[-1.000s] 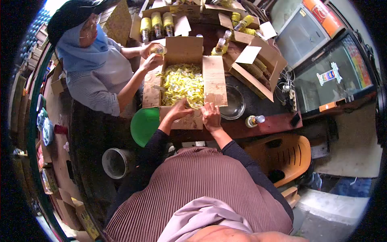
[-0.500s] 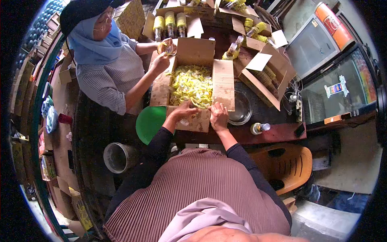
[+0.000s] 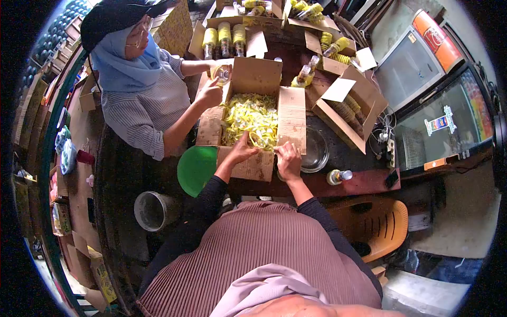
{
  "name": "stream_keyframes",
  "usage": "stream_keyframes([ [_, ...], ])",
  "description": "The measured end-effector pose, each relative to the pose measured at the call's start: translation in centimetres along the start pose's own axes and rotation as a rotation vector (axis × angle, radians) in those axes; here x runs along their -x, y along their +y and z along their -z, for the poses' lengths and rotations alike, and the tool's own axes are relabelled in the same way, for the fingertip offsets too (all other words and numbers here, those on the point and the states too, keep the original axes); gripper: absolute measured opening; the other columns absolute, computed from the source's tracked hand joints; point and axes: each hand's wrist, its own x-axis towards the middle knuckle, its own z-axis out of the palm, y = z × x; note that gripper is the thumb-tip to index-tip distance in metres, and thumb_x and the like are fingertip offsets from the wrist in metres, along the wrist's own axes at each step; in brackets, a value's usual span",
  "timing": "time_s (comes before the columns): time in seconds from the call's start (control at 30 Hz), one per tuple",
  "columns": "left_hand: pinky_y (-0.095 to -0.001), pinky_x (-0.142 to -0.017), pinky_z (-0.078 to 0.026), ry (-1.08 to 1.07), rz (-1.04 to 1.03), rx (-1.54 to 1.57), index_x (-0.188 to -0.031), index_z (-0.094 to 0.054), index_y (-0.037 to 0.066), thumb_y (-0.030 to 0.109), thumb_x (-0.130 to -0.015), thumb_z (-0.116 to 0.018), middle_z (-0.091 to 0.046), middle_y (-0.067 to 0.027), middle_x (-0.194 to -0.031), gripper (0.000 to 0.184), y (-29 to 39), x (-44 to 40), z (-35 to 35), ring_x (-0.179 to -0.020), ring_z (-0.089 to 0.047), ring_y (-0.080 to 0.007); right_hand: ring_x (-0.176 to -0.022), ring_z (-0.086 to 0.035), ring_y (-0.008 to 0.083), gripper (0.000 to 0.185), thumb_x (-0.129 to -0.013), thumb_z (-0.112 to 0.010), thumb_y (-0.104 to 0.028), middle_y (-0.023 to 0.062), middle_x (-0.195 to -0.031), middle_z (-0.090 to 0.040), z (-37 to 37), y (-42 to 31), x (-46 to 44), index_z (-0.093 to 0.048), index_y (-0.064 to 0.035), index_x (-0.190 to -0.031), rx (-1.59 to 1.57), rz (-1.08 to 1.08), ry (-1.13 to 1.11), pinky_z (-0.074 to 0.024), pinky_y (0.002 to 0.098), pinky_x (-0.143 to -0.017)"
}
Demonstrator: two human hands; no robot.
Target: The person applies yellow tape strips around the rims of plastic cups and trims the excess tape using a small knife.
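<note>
An open cardboard box (image 3: 291,113) full of yellow strips (image 3: 250,117) stands on the dark table. At its near edge my left hand (image 3: 243,150) has its fingers closed round a yellow strip that bends over the heap. My right hand (image 3: 288,157) is pinched at the box's near right corner, close to the end of that strip; what lies between its fingertips is too small to name. Across the left side of the box, a co-worker (image 3: 142,100) holds a clear round item (image 3: 221,74) in both hands.
A green round basin (image 3: 197,170) and a grey bucket (image 3: 151,211) are at the left. On the right are a glass bowl (image 3: 315,151), a small bottle (image 3: 338,177), a box of stacked yellow-rimmed items (image 3: 343,124) and an orange chair (image 3: 385,224). Filled bottles (image 3: 224,39) stand behind.
The camera view has shifted. My hands stay at the box's near edge, with the left now slightly over the strips. The co-worker's clear item has turned.
</note>
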Motion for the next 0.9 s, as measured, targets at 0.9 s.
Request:
stream_keyframes([
  [0.9,-0.0286,-0.073,-0.048,-0.338,0.286,0.197,-0.105,-0.061,0.001,0.029,-0.082,-0.069,-0.063,-0.0024,-0.092,0.037,3.9,1.7,-1.0,-0.082,-0.058,-0.0118,-0.093,-0.053,0.0222,0.012,-0.081,-0.053,-0.018,0.0042,-0.09,-0.057,-0.5,2.0,1.0,-0.062,-0.0115,-0.083,0.096,0.218,-0.042,-0.0416,0.0384,-0.078],
])
